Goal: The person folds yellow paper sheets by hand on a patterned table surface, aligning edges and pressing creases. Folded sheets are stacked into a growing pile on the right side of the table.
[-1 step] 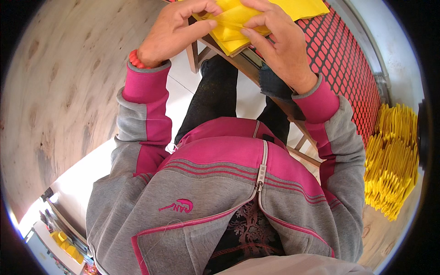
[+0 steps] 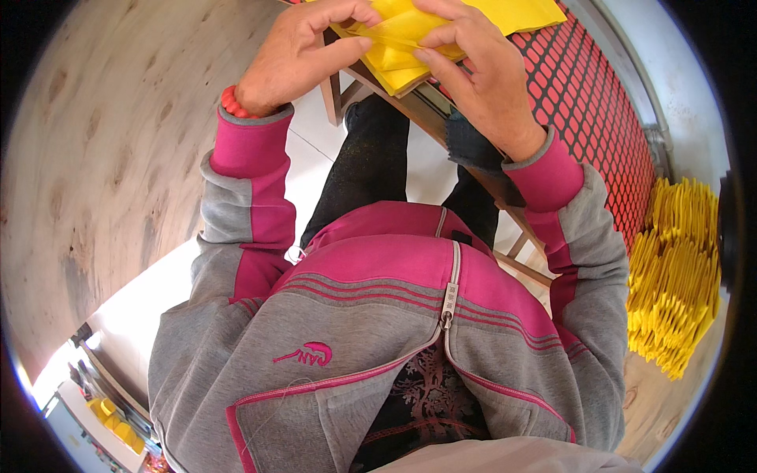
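A folded piece of thin yellow fabric [image 2: 398, 35] lies at the top of the view, over the near edge of a table. On its left, my left hand [image 2: 296, 59] holds the fabric's edge between thumb and fingers. From the right, my right hand [image 2: 493, 83] pinches a fold of the same fabric between thumb and forefinger. The upper fingers of both hands are partly cut off by the picture's top edge. More flat yellow fabric [image 2: 524, 14] extends to the right, behind my right hand.
A red and black honeycomb-patterned cover [image 2: 587, 102] lies over the table to the right. Below it at the far right stands a tall stack of folded yellow pieces [image 2: 674, 276]. A wood-grained board [image 2: 118, 158] fills the left side. My legs are under the table edge.
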Available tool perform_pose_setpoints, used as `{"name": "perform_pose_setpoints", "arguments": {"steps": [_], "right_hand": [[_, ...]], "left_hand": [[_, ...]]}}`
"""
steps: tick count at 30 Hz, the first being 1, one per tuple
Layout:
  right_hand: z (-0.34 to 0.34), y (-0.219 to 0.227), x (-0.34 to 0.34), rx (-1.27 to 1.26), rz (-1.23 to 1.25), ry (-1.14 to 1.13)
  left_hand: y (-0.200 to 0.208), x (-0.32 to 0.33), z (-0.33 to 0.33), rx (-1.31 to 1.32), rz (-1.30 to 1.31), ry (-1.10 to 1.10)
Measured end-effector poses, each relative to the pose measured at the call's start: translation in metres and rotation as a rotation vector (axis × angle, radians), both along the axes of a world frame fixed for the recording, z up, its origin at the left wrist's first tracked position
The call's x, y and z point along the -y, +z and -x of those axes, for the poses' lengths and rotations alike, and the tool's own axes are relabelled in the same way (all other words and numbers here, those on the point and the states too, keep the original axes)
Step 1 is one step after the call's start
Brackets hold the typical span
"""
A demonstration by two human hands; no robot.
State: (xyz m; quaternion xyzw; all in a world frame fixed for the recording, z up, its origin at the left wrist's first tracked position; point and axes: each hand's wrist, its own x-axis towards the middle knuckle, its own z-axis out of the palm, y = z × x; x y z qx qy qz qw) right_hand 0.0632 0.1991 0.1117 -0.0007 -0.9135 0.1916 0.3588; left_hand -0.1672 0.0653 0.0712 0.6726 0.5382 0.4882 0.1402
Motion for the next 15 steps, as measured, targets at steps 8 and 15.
{"name": "perform_pose_setpoints", "arguments": {"steps": [8,15], "right_hand": [[0.001,-0.002,-0.002,0.012,0.0,-0.024],[0.001,-0.002,-0.001,-0.062,-0.005,-0.013]], "left_hand": [[-0.004,-0.001,-0.005,-0.013,0.004,0.053],[0.0,-0.004,-0.01,-0.023,0.007,0.057]]}}
